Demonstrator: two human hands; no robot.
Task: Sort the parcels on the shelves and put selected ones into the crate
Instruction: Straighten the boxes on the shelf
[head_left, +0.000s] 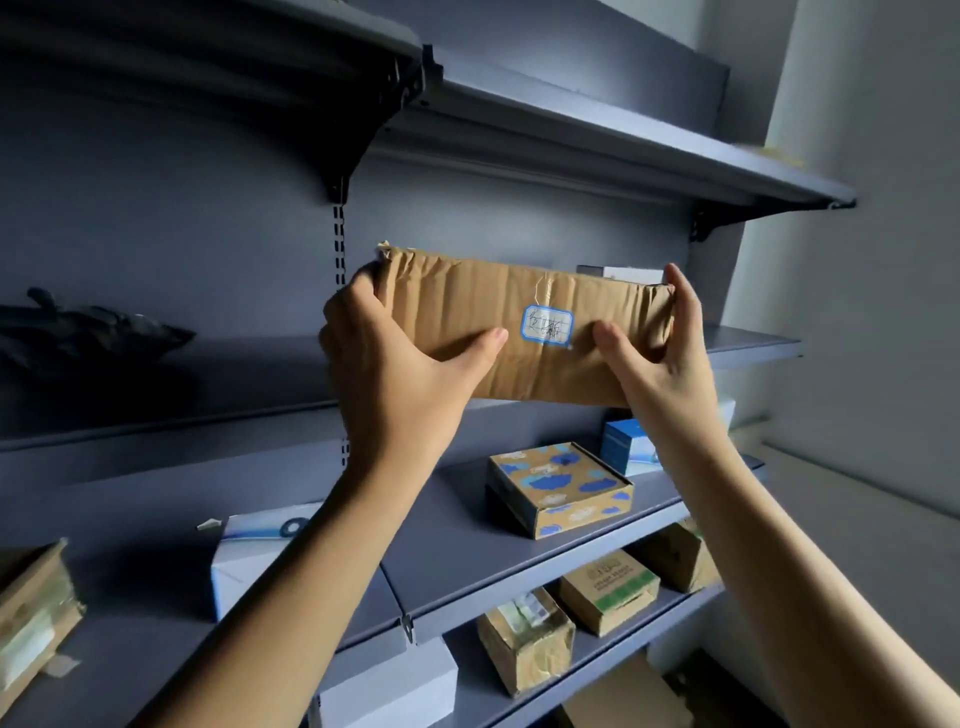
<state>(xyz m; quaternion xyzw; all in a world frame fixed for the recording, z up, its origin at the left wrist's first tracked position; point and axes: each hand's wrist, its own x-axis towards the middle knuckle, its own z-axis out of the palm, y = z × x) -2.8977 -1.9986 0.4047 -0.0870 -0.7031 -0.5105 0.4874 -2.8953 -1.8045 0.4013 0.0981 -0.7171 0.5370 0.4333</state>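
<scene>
A long brown cardboard parcel (524, 325) with a small blue-edged label is held up in the air in front of the upper shelf (753, 345). My left hand (384, 364) grips its left end, thumb on the front face and fingers behind. My right hand (660, 353) grips its right end the same way. The parcel is roughly level, tilted slightly down to the right. No crate is in view.
On the shelf below lie a brown box with blue clouds (561, 488), a blue-and-white box (626, 447) and a white-blue box (249, 561). Lower shelves hold several brown parcels (524, 639) and a white box (389, 686). A dark bag (88, 327) lies at the left. A wall stands at the right.
</scene>
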